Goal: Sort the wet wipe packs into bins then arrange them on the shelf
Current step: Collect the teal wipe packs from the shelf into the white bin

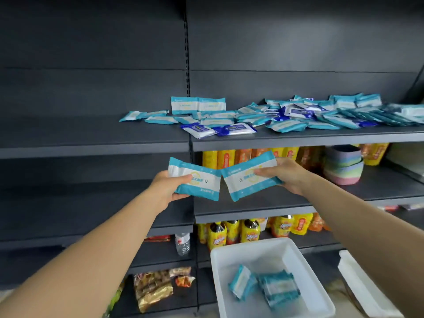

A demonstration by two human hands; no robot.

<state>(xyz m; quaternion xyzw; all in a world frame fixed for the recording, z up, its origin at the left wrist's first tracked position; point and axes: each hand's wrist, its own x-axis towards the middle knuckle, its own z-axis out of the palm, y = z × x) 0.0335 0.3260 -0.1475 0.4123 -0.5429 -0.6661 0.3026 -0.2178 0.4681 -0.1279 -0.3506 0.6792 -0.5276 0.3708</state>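
The left hand (166, 188) is pinching one teal wipe pack (194, 179) and the right hand (290, 175) is pinching another (249, 177), both held up in front of the shelf (298, 137). More packs (298, 115) are lying scattered on that shelf, and a few are lying in the white bin (270, 278) below.

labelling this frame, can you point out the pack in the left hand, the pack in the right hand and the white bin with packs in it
pack in the left hand (202, 180): head view, white middle of its face
pack in the right hand (243, 183): head view, white lower-left face
white bin (231, 253): head view, bare far-left rim
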